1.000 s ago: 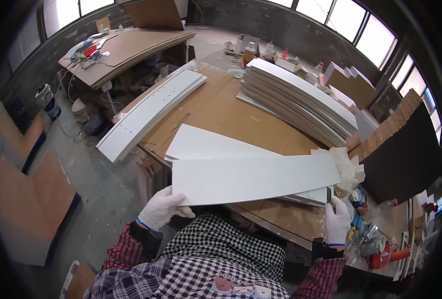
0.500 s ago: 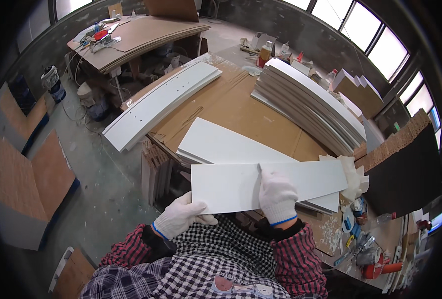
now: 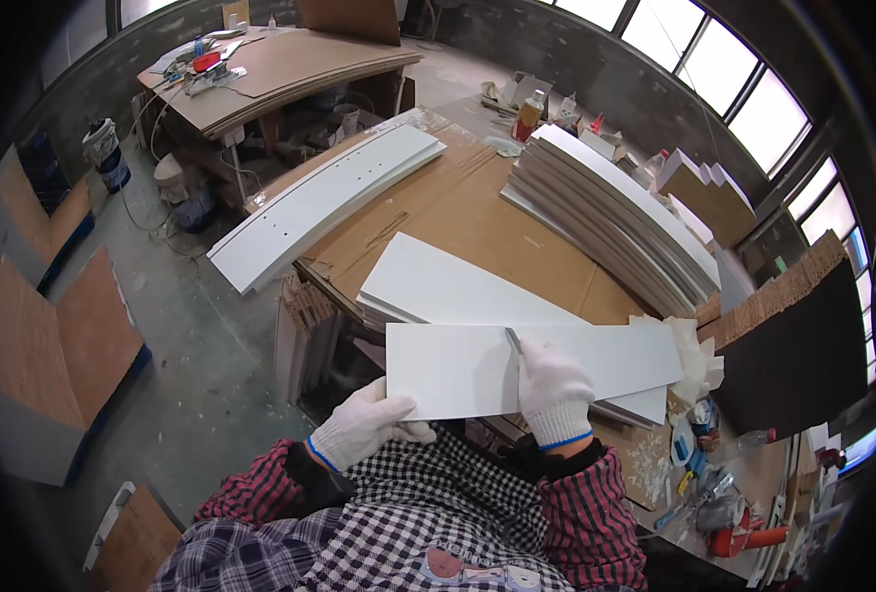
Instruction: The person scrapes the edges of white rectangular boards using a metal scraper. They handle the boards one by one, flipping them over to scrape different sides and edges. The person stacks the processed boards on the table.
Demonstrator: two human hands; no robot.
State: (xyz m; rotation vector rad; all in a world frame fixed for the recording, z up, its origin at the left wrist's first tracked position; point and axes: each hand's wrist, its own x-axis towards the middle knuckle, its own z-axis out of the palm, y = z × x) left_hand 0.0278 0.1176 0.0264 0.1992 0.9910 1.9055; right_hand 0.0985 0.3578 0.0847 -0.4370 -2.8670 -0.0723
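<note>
A long white board [image 3: 448,370] lies in front of me, its right part over other white boards [image 3: 438,276]. My left hand [image 3: 374,419], in a white knit glove, grips the board's near left corner, thumb on top and fingers curled under the edge. My right hand [image 3: 554,390], gloved the same way, is closed around a small metal blade [image 3: 513,339] and rests over the middle of the board. The blade's tip sticks out at the upper left of the fist, close to the board's face; whether it touches cannot be told. Its handle is hidden in the glove.
Beyond lies a brown sheet-topped table [image 3: 457,197], with drilled white panels [image 3: 329,197] on its left and a tall stack of white boards [image 3: 606,212] on its right. Tools and bottles clutter the bench [image 3: 655,464] at right. Bent wooden panels [image 3: 53,345] stand on the floor at left.
The blade shows more above my right fist and leans further left. My right hand has shifted slightly down. My left hand keeps its grip on the board, and the whole view has shifted slightly.
</note>
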